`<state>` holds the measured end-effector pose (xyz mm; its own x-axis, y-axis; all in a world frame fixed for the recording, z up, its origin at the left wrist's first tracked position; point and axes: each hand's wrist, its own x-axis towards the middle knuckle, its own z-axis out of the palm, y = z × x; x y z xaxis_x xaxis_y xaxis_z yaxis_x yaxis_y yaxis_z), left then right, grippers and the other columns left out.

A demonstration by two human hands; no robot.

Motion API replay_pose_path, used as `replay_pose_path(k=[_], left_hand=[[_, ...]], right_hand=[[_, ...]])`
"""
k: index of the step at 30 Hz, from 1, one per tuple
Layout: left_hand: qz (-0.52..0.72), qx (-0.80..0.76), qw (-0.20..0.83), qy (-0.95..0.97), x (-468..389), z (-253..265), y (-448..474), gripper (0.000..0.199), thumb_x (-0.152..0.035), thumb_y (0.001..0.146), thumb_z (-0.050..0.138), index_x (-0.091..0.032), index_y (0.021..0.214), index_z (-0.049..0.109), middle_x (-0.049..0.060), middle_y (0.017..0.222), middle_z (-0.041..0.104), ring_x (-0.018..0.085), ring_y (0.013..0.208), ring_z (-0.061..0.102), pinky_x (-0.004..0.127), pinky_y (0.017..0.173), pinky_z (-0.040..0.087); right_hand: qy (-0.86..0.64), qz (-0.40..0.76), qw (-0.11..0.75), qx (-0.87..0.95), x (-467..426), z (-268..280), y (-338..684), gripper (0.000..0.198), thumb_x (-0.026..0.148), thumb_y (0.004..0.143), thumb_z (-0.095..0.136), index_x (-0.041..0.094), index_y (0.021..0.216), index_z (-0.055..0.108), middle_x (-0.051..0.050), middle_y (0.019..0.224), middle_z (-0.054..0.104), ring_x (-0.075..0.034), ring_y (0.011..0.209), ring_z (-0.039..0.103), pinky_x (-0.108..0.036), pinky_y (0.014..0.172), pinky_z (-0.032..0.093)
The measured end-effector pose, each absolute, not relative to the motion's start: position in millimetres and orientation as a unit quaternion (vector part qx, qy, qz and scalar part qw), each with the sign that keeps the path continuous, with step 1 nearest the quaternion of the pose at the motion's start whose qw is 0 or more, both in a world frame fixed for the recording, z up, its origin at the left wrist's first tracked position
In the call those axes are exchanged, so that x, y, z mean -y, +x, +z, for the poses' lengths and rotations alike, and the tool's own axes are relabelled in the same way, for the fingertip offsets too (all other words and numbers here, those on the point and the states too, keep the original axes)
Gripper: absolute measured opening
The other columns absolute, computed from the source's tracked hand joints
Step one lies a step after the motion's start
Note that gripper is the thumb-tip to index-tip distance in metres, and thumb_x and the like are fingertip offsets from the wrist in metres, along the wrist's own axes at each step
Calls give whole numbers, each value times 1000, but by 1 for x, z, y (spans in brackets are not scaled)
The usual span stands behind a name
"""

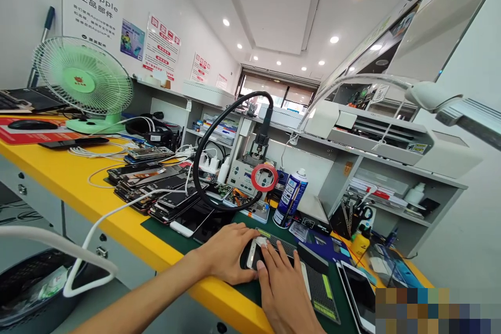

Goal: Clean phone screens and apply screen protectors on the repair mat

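Observation:
A white-edged device with a dark face (252,258), a phone or tablet, lies over a grey repair mat (326,297) at the bench's front. My left hand (229,253) grips its left end, thumb at the near edge and fingers at the far one. My right hand (285,287) lies over the device with its fingers stretched and spread. A small white piece, like a wipe (261,241), shows by my right fingertips; whether they press on it I cannot tell. Much of the device is hidden under my right hand.
Stacked phones and parts (146,180) lie left on the yellow bench (97,209). A black hose (199,167) loops behind my hands, near a spray can (290,198). A white tablet (358,292) lies right. A white cable (90,240) hangs across the front left edge.

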<state>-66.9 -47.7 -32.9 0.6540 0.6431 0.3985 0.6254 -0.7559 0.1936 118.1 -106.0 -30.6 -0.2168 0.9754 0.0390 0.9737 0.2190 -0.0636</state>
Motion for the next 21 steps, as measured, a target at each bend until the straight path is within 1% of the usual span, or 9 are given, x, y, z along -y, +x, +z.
replay_pose_path(k=[2, 4, 7, 11, 16, 21], left_hand=[[234, -343, 15, 910, 48, -34, -67, 70, -50, 74, 63, -16, 134, 52, 13, 108, 68, 32, 98, 65, 42, 89, 51], [241, -339, 12, 909, 47, -36, -67, 68, -48, 75, 61, -17, 134, 51, 12, 107, 68, 31, 95, 64, 41, 87, 51], [248, -340, 11, 907, 45, -41, -66, 67, -46, 74, 62, -18, 133, 51, 11, 109, 67, 31, 98, 64, 42, 90, 50], [255, -336, 11, 907, 42, -45, -66, 66, -44, 73, 62, -17, 132, 51, 12, 113, 65, 31, 102, 62, 44, 94, 49], [261, -329, 19, 907, 43, -44, -67, 68, -42, 72, 63, -18, 134, 50, 12, 116, 63, 31, 104, 62, 45, 95, 50], [256, -335, 32, 906, 42, -44, -68, 73, -43, 68, 66, -20, 135, 49, 12, 117, 63, 32, 106, 62, 45, 97, 49]], right_hand=[[-616, 23, 41, 786, 106, -27, 113, 64, 53, 102, 15, 21, 153, 38, 5, 159, 29, -33, 151, 17, -64, 121, 6], [-610, 40, 47, 790, 107, -23, 108, 64, 53, 102, 14, 21, 154, 35, 5, 159, 28, -33, 151, 16, -64, 121, 6], [-603, 52, 57, 794, 105, -21, 104, 64, 53, 102, 14, 22, 155, 32, 6, 160, 25, -32, 152, 15, -62, 121, 5], [-595, 51, 68, 799, 104, -22, 103, 63, 52, 102, 13, 22, 155, 32, 5, 161, 25, -32, 152, 14, -63, 121, 3], [-592, 67, 77, 799, 109, -24, 104, 60, 52, 103, 15, 26, 153, 37, 7, 159, 30, -31, 152, 15, -62, 121, 0], [-586, 86, 86, 801, 114, -29, 106, 59, 52, 103, 15, 29, 150, 43, 7, 158, 32, -32, 151, 18, -63, 121, 0]])
